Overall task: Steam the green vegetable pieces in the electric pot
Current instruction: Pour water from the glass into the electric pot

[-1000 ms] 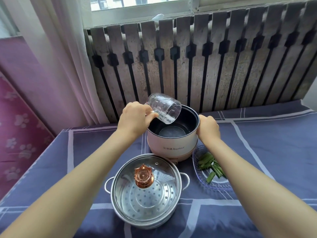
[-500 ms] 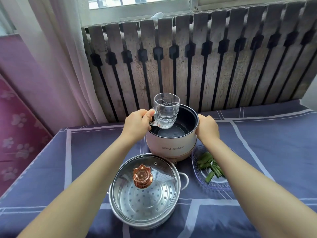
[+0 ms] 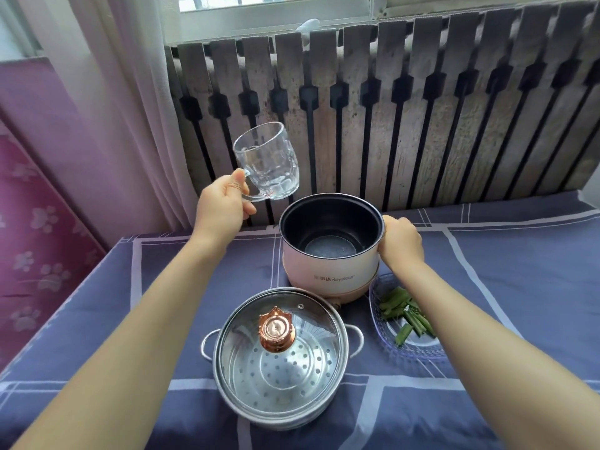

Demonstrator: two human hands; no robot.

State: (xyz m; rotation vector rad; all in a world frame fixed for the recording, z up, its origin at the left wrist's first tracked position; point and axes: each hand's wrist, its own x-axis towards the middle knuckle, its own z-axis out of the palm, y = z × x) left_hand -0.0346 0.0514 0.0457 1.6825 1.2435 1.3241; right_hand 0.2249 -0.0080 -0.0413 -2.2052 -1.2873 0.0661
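A pink electric pot with a dark inner bowl stands open at the table's middle, a little water at its bottom. My right hand grips its right rim. My left hand holds an empty glass mug by the handle, upright, up and to the left of the pot. Green vegetable pieces lie on a clear glass plate right of the pot, partly hidden by my right forearm. In front stands a steel steamer basket under a glass lid with a copper knob.
The table wears a blue cloth with white lines. A slatted wooden panel rises right behind the pot. A pale curtain hangs at the back left, and a pink board with paw prints stands at the left.
My left hand has tipped the mug back upright and lifted it up and left, away from above the pot. My right hand has stayed on the pot's rim.
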